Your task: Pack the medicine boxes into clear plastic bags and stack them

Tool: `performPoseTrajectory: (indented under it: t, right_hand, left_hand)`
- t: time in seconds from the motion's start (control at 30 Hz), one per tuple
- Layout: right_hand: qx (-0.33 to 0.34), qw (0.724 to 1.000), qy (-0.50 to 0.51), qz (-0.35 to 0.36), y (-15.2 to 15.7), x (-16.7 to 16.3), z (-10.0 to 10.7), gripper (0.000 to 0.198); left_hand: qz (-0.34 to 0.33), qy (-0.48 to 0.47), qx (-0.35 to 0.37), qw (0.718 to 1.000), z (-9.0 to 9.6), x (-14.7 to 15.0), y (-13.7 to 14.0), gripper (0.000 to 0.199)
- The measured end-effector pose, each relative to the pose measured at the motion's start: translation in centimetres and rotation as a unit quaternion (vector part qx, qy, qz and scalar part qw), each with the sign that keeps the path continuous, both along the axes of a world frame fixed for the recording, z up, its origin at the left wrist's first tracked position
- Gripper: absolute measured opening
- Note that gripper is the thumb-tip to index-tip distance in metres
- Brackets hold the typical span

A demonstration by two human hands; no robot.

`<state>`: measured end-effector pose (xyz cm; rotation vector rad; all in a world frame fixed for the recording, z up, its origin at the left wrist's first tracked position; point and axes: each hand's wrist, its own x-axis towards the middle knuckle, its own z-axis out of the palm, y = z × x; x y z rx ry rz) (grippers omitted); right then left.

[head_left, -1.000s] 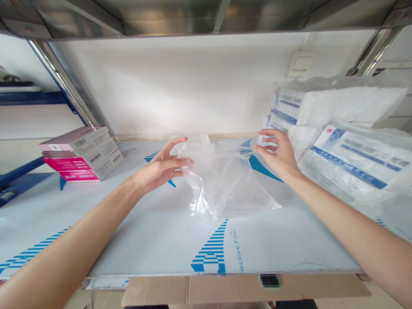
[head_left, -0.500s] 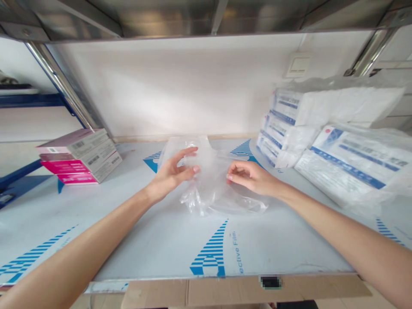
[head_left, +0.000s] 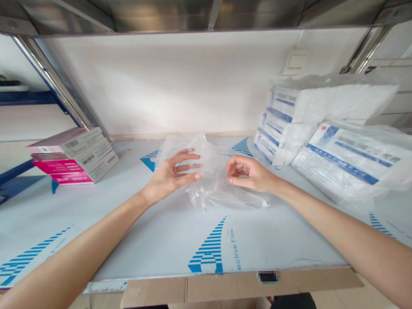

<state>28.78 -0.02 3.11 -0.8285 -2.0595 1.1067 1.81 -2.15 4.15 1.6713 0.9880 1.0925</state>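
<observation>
A crumpled clear plastic bag (head_left: 214,186) lies on the film-covered shelf board in front of me. My left hand (head_left: 175,171) is at the bag's left side, its fingers spread and reaching over the plastic. At the right side, my right hand (head_left: 246,174) has its fingers curled in toward the thumb, with the bag's thin edge at the fingertips. Where exactly the plastic passes between those fingers is hard to see. A flatter part of the bag stretches back toward the wall, behind my left hand.
Pink and white boxes (head_left: 75,156) are stacked at the left. Plastic-wrapped white packs with blue print (head_left: 346,154) stand and lean at the right. A metal shelf (head_left: 167,15) hangs low overhead. Brown cardboard (head_left: 222,285) lies below the board's front edge.
My left fingers have spread wider, and my right fingers have rounded a little. The plastic between my hands has shifted and puffed up. The whole view has shifted slightly.
</observation>
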Motion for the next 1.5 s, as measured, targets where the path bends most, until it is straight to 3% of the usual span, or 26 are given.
performPoseTrajectory:
  t: [0.07, 0.13, 0.23, 0.37, 0.47, 0.53, 0.63, 0.7, 0.83, 0.9, 1.07, 1.23, 1.5]
  right_hand:
    - [-0.002, 1.0, 0.02, -0.013, 0.0, 0.0, 0.1, 0.019]
    - [0.002, 1.0, 0.018, -0.012, 0.1, 0.2, 0.2, 0.021]
    - [0.033, 0.999, -0.021, 0.013, 0.1, 0.6, 0.2, 0.029]
    - [0.167, 0.979, -0.114, 0.029, -0.1, 0.6, 0.1, 0.05]
    - [0.224, 0.965, -0.134, 0.023, -0.2, 0.3, 0.0, 0.026]
    - [0.215, 0.969, -0.118, 0.005, -0.3, 0.2, 0.0, 0.007]
    - [0.191, 0.977, -0.064, -0.063, -0.1, 0.3, -0.1, 0.003]
    - [0.175, 0.978, -0.023, -0.114, 0.2, 0.4, -0.1, 0.006]
    - [0.13, 0.975, 0.021, -0.179, 0.4, 0.5, 0.1, 0.013]
    - [0.099, 0.975, 0.033, -0.194, 0.4, 0.4, 0.3, 0.015]
    - [0.065, 0.964, 0.059, -0.251, 0.5, 0.2, 0.6, 0.016]
    - [0.07, 0.963, 0.06, -0.253, 0.6, 0.2, 0.6, 0.019]
    - [0.105, 0.956, 0.049, -0.269, 0.9, 0.5, 0.3, 0.018]
  left_hand:
    - [-0.028, 0.031, 0.005, 0.999, -0.1, -0.1, -0.2, 0.077]
    - [-0.032, 0.061, 0.014, 0.998, -0.2, 0.0, -0.3, 0.091]
    - [-0.012, 0.044, 0.028, 0.999, -0.3, 0.3, -0.3, 0.076]
    - [0.057, -0.015, 0.058, 0.997, -0.2, 0.4, 0.0, 0.041]
    - [0.067, -0.001, 0.058, 0.996, -0.2, 0.1, 0.2, 0.036]
    - [0.041, 0.039, 0.061, 0.997, -0.2, -0.2, 0.2, 0.043]
    - [-0.01, 0.079, 0.067, 0.995, -0.4, -0.4, 0.2, 0.058]
    - [-0.018, 0.072, 0.067, 0.995, -0.6, -0.4, 0.2, 0.054]
    - [0.078, 0.055, 0.105, 0.99, -0.7, -0.5, 0.5, 0.035]
    - [0.115, 0.061, 0.126, 0.984, -0.6, -0.7, 0.7, 0.034]
    - [0.047, 0.081, 0.113, 0.989, -0.4, -1.1, 0.7, 0.064]
    - [0.093, 0.066, 0.13, 0.985, -0.5, -0.6, 0.6, 0.04]
    - [0.185, -0.02, 0.089, 0.978, -0.2, -0.3, 0.9, 0.028]
